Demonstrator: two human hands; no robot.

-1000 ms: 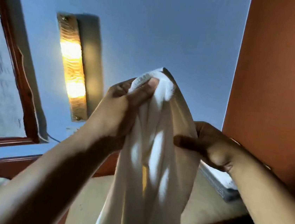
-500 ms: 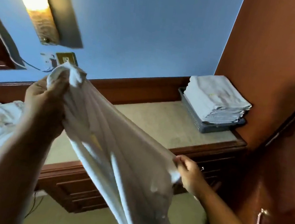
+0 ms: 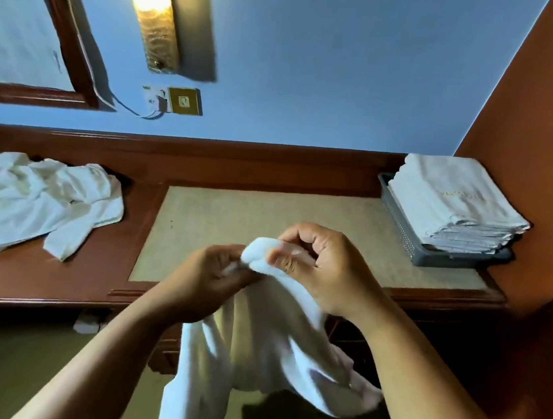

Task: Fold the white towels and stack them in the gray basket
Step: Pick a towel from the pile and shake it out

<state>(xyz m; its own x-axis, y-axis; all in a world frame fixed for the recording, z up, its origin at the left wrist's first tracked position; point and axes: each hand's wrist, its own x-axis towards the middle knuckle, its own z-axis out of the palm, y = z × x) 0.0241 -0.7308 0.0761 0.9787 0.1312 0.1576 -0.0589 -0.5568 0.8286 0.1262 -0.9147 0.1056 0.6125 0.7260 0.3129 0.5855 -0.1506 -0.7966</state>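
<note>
Right now both hands meet just above the front edge of the desk (image 3: 233, 211), close together, nearly touching. Left hand (image 3: 207, 274) has its fingers curled round a bunched bit of the towel (image 3: 252, 351). Right hand (image 3: 326, 270) pinches the same bunched top, thumb and fingers closed on the cloth. Towel hangs down from the two grips in front of the desk, long axis roughly vertical, lower part draping off to the right over the floor. It is not lying on the desk and not folded flat yet. Basket (image 3: 403, 237) sits at the back right corner of the desk against the orange wall, well apart from the hands, holding a folded stack (image 3: 451, 201) that rises above its rim. Loose pile (image 3: 28, 201) of unfolded white towels lies at the left end of the desk, well apart on the other side. Key relation: basket lies beyond and to the right of the grips, so the right hand is nearer. Bare desk surface lies just beyond the fingers, between loose pile and basket. Judgement: the step in hand is sorting out the top edge. The next move likely needs the hands to part along that edge and lay the towel on the desk before any trip to the basket. Task looks partway done.
</note>
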